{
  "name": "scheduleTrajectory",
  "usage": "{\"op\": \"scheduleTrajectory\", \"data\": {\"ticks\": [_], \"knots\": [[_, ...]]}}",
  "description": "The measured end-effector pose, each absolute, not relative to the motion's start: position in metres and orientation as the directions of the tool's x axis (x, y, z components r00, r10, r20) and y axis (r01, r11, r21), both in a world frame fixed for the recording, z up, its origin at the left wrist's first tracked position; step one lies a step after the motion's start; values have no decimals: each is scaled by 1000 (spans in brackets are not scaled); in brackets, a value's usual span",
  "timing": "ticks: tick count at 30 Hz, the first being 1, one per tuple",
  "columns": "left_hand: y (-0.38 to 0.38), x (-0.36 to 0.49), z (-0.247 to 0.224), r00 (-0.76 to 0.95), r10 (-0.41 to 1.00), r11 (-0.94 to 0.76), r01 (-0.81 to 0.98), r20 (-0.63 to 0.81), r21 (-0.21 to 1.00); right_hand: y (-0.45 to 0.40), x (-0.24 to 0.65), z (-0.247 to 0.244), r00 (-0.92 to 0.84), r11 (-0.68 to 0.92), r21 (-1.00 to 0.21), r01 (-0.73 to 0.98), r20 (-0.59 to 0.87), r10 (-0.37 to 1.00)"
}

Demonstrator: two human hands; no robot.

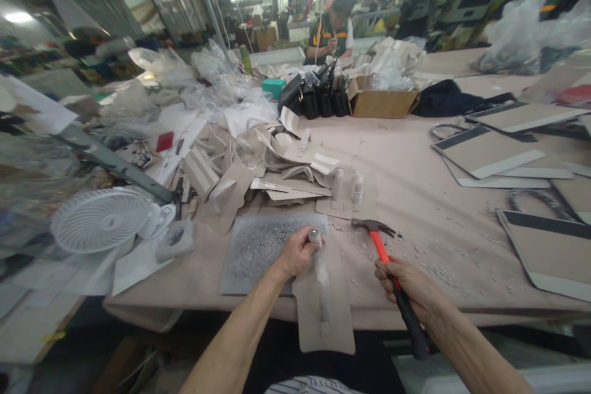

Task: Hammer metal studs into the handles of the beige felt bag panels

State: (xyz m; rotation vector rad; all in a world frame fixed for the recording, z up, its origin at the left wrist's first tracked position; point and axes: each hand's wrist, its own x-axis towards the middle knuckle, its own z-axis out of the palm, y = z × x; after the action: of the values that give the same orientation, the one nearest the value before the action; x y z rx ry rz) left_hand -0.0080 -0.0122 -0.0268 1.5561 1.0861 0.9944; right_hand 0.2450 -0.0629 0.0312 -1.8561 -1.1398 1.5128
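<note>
At the near edge of a cloth-covered, pinkish-beige table, I pinch a small, round, silver-topped piece between the thumb and fingers of my left hand. My right hand is wrapped around a claw hammer with a red-and-black handle and dark metal head.

The flat beige panel with rounded corners lies below my left hand, its upper part beside and partly over a scuffed grey rectangular slab, its lower end jutting past the table edge toward me. A pale strap wrapped in clear plastic runs down its middle. Beyond rises a loose pile of similar beige pieces.

I judge this to be the lining-up step: the hammer's head is off to the right, apart from the silver-topped piece. Whether that piece is loose or fixed to the strap, I cannot tell. A next move, as I read it, calls for a steady left pinch, fingers clear of the silver top, and a square, measured swing.
</note>
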Motion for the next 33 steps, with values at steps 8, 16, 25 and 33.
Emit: {"op": "scheduleTrajectory", "data": {"ticks": [8,16,25,33], "knots": [[-18,-8,-29,293,944,-226,249,149,942,-85,215,74,-87,163,-679,716,145,986],[-21,-9,-32,321,932,-253,253,166,934,-76,223,143,-157,274,-419,866,292,943],[-23,-8,-29,316,934,-259,281,165,924,-88,216,75,-283,338,-296,893,213,935],[-25,-7,-28,317,933,-262,263,174,928,-76,258,36,-137,104,-187,977,-172,976]]}}
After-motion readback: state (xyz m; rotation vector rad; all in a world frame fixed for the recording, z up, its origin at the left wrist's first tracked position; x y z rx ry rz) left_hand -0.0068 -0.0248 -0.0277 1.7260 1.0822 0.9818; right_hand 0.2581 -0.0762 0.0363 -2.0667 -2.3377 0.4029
